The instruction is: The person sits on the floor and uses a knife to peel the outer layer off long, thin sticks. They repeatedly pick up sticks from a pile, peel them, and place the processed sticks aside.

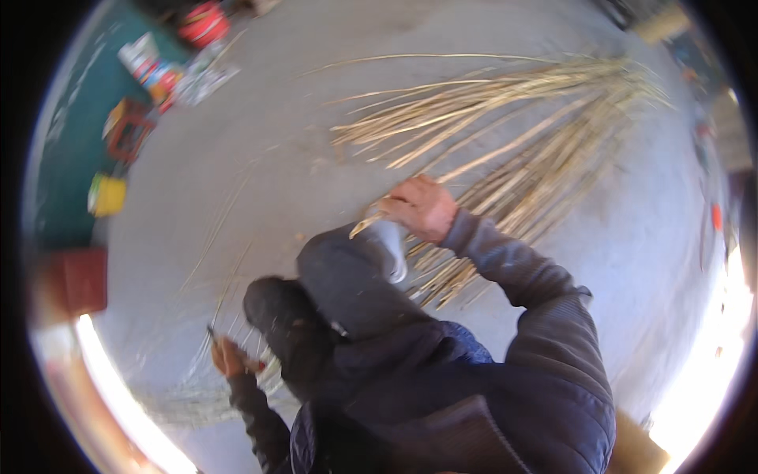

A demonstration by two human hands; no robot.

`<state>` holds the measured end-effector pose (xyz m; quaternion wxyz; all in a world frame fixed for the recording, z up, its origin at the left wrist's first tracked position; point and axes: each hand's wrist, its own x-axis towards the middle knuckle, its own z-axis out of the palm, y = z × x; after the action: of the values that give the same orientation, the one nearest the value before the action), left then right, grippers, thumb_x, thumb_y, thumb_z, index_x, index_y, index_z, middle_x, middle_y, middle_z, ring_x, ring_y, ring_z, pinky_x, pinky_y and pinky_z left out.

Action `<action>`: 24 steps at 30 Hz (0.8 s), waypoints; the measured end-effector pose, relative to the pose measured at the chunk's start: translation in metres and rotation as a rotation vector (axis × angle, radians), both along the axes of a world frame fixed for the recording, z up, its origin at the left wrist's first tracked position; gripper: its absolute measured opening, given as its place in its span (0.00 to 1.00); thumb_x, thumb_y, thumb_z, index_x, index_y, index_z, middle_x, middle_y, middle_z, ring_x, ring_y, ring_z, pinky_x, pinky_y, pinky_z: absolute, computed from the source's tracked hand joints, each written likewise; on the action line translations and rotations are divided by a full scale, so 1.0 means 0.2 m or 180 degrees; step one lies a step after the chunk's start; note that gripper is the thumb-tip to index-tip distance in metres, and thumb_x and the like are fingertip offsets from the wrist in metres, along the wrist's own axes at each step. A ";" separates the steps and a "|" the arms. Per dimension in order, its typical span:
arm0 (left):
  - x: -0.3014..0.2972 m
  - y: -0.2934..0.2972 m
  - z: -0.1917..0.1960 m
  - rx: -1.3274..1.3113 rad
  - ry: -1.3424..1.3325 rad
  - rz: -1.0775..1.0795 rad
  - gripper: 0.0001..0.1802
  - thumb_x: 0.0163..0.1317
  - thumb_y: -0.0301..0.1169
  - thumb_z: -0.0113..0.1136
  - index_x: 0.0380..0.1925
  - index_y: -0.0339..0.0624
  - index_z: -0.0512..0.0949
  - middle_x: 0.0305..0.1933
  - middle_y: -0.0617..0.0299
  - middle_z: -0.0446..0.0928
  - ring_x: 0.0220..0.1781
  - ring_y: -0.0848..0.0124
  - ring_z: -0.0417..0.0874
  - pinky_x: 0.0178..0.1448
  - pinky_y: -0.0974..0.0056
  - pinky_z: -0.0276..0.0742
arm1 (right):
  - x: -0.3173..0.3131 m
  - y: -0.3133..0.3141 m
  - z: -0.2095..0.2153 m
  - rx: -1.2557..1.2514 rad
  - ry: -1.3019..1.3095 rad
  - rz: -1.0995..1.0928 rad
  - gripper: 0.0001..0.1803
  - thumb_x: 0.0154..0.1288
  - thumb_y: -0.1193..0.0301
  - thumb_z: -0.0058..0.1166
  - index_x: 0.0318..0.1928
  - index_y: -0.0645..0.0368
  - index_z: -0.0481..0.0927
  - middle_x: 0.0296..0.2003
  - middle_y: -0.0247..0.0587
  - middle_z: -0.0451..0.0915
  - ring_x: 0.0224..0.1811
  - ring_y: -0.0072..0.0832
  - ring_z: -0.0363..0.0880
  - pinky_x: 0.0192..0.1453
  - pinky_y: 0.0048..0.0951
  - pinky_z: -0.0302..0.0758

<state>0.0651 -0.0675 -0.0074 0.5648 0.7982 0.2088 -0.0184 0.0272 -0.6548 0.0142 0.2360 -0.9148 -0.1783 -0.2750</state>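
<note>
My right hand (422, 207) is closed round a long, pale dry stalk (505, 148), above my knee. The stalk's near end sticks out past my fingers, and its far part runs up to the right into a fanned-out heap of stalks (482, 95). More stalks (545, 182) spread beneath my right forearm. Low on the left, my left hand (229, 357) is closed on a small tool with a dark tip (210, 332); its exact kind is blurred. A bit of red shows beside that hand. Thin strands lie on the floor around it.
Against the green wall at the left stand a dark red box (83, 280), a yellow container (106, 195) and a reddish-brown frame (130, 134). Plastic packaging (201, 79) and a red round object (204, 24) lie farther back. Thin loose strands (225, 209) are strewn over the grey floor (260, 103).
</note>
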 end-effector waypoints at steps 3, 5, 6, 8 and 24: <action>0.05 -0.31 0.34 -0.0138 -0.0438 -0.0458 0.10 0.74 0.37 0.60 0.43 0.44 0.72 0.23 0.70 0.71 0.21 0.82 0.71 0.23 0.72 0.68 | 0.06 0.22 0.35 0.0333 -0.0311 0.0616 0.14 0.56 0.69 0.70 0.43 0.56 0.84 0.31 0.37 0.78 0.30 0.35 0.80 0.33 0.35 0.78; -0.01 -0.46 0.51 0.0183 -0.0956 -0.0678 0.10 0.72 0.35 0.61 0.43 0.41 0.75 0.25 0.67 0.76 0.23 0.79 0.76 0.26 0.71 0.71 | 0.08 0.41 0.53 0.0528 -0.0173 0.0911 0.15 0.55 0.69 0.71 0.43 0.57 0.84 0.30 0.37 0.78 0.30 0.35 0.81 0.33 0.35 0.78; -0.02 -0.54 0.57 0.0323 -0.1280 -0.0973 0.09 0.71 0.34 0.62 0.41 0.40 0.77 0.26 0.66 0.77 0.24 0.78 0.77 0.28 0.70 0.73 | 0.07 0.48 0.60 0.0580 -0.0091 0.0977 0.16 0.55 0.70 0.71 0.43 0.58 0.84 0.30 0.38 0.78 0.30 0.35 0.81 0.32 0.35 0.78; -0.11 -0.66 0.71 0.0569 -0.1774 -0.1235 0.08 0.68 0.32 0.65 0.39 0.39 0.78 0.27 0.63 0.80 0.26 0.75 0.81 0.32 0.67 0.77 | 0.07 0.62 0.72 0.0646 0.0031 0.1119 0.16 0.54 0.70 0.71 0.44 0.59 0.84 0.30 0.39 0.78 0.29 0.36 0.81 0.32 0.35 0.78; -0.36 -0.57 0.80 0.0075 -0.2467 -0.0909 0.16 0.61 0.34 0.75 0.39 0.37 0.80 0.31 0.58 0.83 0.30 0.71 0.83 0.36 0.66 0.78 | -0.04 1.14 1.01 0.0780 0.0706 0.1705 0.10 0.62 0.75 0.65 0.44 0.62 0.81 0.31 0.45 0.76 0.33 0.45 0.79 0.35 0.40 0.76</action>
<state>-0.0061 -0.1816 0.1525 0.5842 0.7734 -0.1320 0.2077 0.0184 -0.4263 0.2168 0.4266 -0.8245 -0.3516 -0.1210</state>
